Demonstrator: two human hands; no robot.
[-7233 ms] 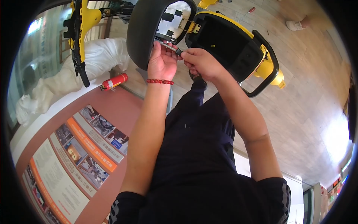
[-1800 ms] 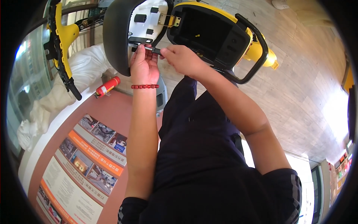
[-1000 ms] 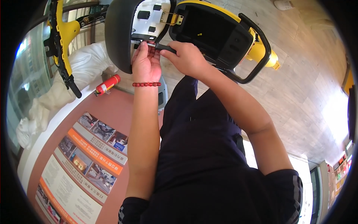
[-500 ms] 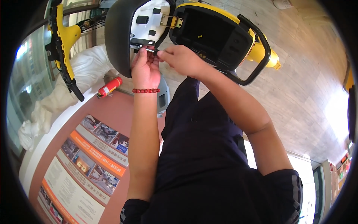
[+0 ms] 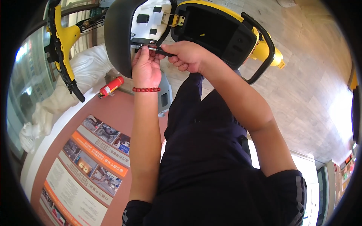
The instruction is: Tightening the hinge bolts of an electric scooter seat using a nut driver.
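A black-handled driver (image 5: 164,52) with a thick metal shaft lies sideways at the lower edge of a raised scooter seat (image 5: 117,35). My right hand (image 5: 191,56) is closed around its handle. With thumb and fingers, my left hand (image 5: 147,73) grips the metal shaft, close to the seat's white underside (image 5: 145,32). The driver's tip is beside the latch parts there; whether it sits on a fastener I cannot tell. A metal hinge (image 5: 174,20) joins the seat to the open black storage compartment (image 5: 211,32), with a small yellow thing (image 5: 202,34) inside.
Right of the compartment curves a black grab rail (image 5: 269,49). Yellow handlebars (image 5: 68,35) stand at the left. A red fire extinguisher (image 5: 111,87) and white statue-like drapery (image 5: 88,64) are beyond my left forearm, above a printed board (image 5: 88,165). Wooden flooring (image 5: 298,94) spreads to the right.
My right hand has shifted slightly right and turned, its fingers now wrapped further round the handle, more of which shows. My left hand has stayed nearly in place.
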